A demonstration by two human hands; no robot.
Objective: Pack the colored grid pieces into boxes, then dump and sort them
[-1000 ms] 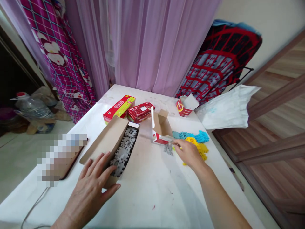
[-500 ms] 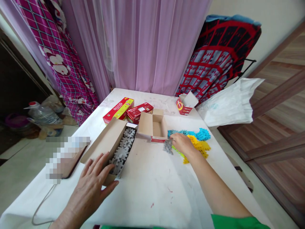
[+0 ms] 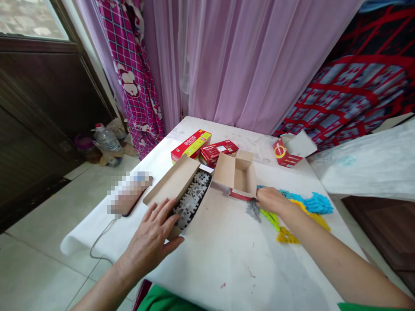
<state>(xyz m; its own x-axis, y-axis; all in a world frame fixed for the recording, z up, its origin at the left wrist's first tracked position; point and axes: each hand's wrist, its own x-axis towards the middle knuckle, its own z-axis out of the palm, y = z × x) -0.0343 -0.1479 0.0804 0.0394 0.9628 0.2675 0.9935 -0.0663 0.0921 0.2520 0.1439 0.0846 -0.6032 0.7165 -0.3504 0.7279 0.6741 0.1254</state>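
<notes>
From the head view, your left hand (image 3: pixel 151 235) lay open, fingers spread, against the near edge of a long cardboard box (image 3: pixel 171 185) on the white bench (image 3: pixel 227 263), with no visible hold on anything. The box held rows of gray interlocking plastic pieces (image 3: pixel 191 201). Your right hand (image 3: pixel 272 199) was curled loosely, fingers down, just beside a small open cardboard box (image 3: pixel 236 175); whether it held anything could not be told. A loose gray piece (image 3: pixel 253 210) lay just beside it, among blue pieces (image 3: pixel 316 204), green pieces (image 3: pixel 270 219) and yellow pieces (image 3: pixel 285 236). Farther back on the bench stood a red-and-yellow carton (image 3: pixel 191 146), a red carton (image 3: pixel 218 153) and an opened red carton (image 3: pixel 287 152).
</notes>
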